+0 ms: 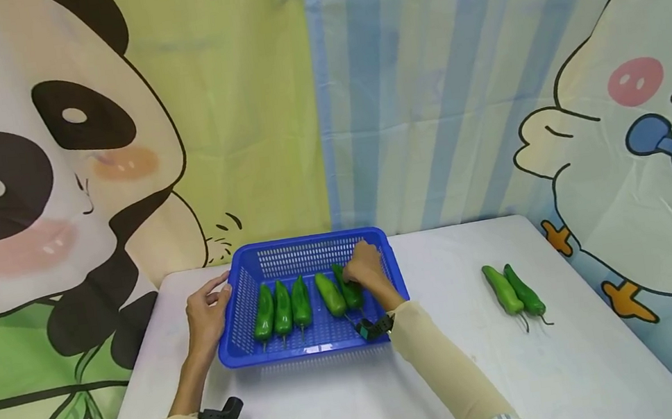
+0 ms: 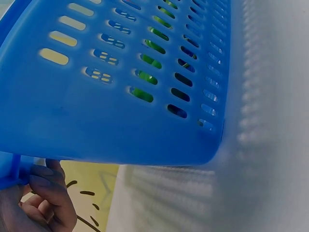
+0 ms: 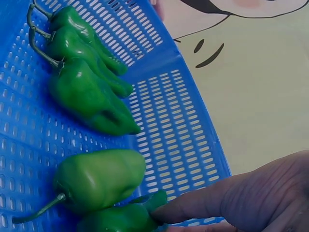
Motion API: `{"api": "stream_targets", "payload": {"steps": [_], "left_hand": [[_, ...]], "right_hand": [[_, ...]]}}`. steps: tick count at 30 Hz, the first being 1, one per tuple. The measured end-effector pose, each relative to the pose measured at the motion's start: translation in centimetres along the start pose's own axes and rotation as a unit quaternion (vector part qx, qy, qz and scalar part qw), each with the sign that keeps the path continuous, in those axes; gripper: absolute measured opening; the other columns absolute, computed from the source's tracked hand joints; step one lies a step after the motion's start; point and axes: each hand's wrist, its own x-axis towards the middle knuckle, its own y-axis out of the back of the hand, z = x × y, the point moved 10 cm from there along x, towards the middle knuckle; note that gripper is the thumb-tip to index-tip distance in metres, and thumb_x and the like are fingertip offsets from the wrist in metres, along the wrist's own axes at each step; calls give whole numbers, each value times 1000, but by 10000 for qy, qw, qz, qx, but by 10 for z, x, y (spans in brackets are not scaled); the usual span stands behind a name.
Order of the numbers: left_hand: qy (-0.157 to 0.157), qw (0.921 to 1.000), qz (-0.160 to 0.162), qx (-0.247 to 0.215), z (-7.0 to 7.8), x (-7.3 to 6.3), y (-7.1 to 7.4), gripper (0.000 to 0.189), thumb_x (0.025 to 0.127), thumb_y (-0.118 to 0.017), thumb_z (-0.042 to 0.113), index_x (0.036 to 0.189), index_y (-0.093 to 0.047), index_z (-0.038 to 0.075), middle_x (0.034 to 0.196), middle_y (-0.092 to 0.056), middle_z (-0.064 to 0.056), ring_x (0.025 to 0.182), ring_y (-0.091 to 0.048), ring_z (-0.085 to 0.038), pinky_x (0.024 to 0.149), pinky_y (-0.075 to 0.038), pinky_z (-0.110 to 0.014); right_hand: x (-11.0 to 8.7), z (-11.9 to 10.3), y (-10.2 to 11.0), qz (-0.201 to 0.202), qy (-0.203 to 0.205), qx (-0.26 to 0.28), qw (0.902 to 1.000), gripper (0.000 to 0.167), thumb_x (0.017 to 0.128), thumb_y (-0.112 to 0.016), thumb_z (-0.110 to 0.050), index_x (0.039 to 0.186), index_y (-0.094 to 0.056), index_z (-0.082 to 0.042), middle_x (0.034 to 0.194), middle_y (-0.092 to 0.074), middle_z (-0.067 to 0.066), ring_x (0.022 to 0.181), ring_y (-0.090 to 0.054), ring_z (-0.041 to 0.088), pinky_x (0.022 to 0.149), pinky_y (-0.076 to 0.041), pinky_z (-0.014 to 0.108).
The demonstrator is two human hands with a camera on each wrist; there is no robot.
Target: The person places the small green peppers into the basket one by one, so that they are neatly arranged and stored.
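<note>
A blue perforated plastic basket [image 1: 308,240] stands on the table with several green peppers inside. My left hand [image 1: 204,316] holds its left rim; in the left wrist view the fingers [image 2: 53,193] curl at the rim corner. Inside the right part of the basket, my right hand [image 1: 367,265] pinches a dark green pepper [image 1: 349,293] near its tip, the thumb [image 3: 193,203] lying against it. Right beside that one lies a lighter green pepper [image 3: 104,179]. A row of darker peppers [image 1: 282,308] fills the left half, stems toward me.
Two more green peppers [image 1: 502,290] lie side by side on the white tabletop [image 1: 444,273], right of the basket. Behind the table hangs a printed curtain [image 1: 248,108] with cartoon animals. Each wrist wears a black band [image 1: 221,413].
</note>
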Motion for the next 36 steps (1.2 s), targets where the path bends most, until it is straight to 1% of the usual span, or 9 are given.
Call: {"api": "stream_targets", "payload": {"steps": [4,7,9,13,19,26,31,34,36], "left_hand": [[43,10000,8,-25,1,-1,0,38,110,-65,16,147,-69,7,105,-79,-33,63,-67,3,56,-55,-18],[47,10000,0,-11,1,0,0,38,110,-65,17,147,-69,6,106,-79,-33,63,-67,2,56,-56,-18],[47,10000,-10,11,0,0,0,39,111,-64,17,147,-68,6,105,-79,-33,63,-67,1,56,-56,-18],[32,10000,-1,36,-2,0,1,38,110,-65,17,147,-69,6,102,-80,-31,62,-67,1,56,-56,-19],[19,10000,13,77,-3,1,1,38,111,-63,16,148,-68,6,101,-80,-30,63,-68,1,57,-56,-18],[85,10000,27,2,-6,1,0,38,111,-63,16,148,-68,6,102,-80,-31,62,-68,1,56,-57,-19],[103,9999,41,-7,-8,1,0,38,111,-64,16,148,-69,8,104,-80,-32,62,-69,1,57,-57,-19],[75,10000,34,-26,-7,2,0,38,111,-63,16,148,-68,7,105,-79,-33,63,-69,1,57,-57,-19],[64,10000,26,-55,-6,2,-1,38,111,-63,16,148,-68,7,106,-79,-33,64,-69,2,57,-57,-18]], "right_hand": [[1,4,-6,-239,-120,341,9991,45,65,-88,7,106,-70,11,103,-75,30,70,-71,35,47,-57,34],[-4,4,-10,-477,-214,617,9967,43,67,-86,9,106,-70,13,98,-76,30,58,-72,31,45,-57,33],[-10,3,-11,-626,-278,782,9946,42,69,-85,10,108,-70,14,94,-77,30,56,-73,30,47,-59,33],[-20,2,-12,-832,-506,1045,9897,47,71,-85,11,115,-68,16,91,-77,29,63,-79,32,57,-65,37],[-27,3,-17,-993,-827,1332,9826,58,73,-87,11,126,-64,18,99,-77,29,75,-82,37,68,-68,40],[-30,7,-28,-1320,-1062,1932,9664,51,77,-85,16,122,-62,21,91,-79,34,81,-82,44,76,-69,47],[-28,8,-31,-1302,-1110,1870,9673,45,78,-87,15,117,-63,20,89,-79,32,80,-82,42,72,-68,43],[-30,8,-31,-1342,-1131,1847,9670,47,79,-86,16,119,-61,19,90,-79,32,80,-82,42,70,-68,42],[-30,7,-31,-1318,-1105,1703,9703,49,79,-87,16,121,-61,18,91,-79,31,80,-83,41,71,-68,41]]}}
